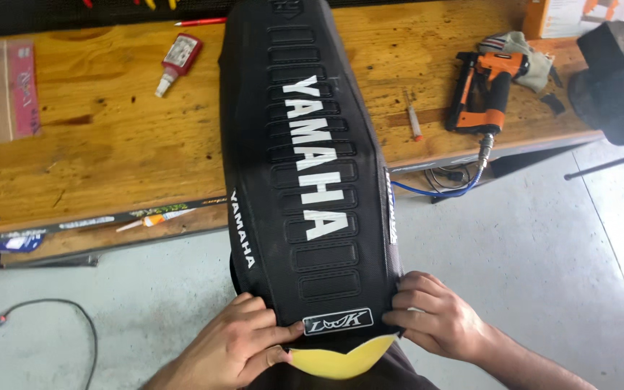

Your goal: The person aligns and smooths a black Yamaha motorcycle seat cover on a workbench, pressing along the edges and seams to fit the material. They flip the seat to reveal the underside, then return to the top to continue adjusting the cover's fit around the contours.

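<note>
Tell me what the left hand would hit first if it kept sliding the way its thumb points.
Probably the right hand: the left hand points its thumb across the seat cover's near end, over the small patch, toward those fingers.

Black moto seat cover (pixel 312 166) w/ ribbed top & white lettering, stretched lengthwise over yellow foam (pixel 341 361), far end on wooden bench, near end overhanging twd person. Foam peeks out at near edge, below small white-bordered patch.
</note>
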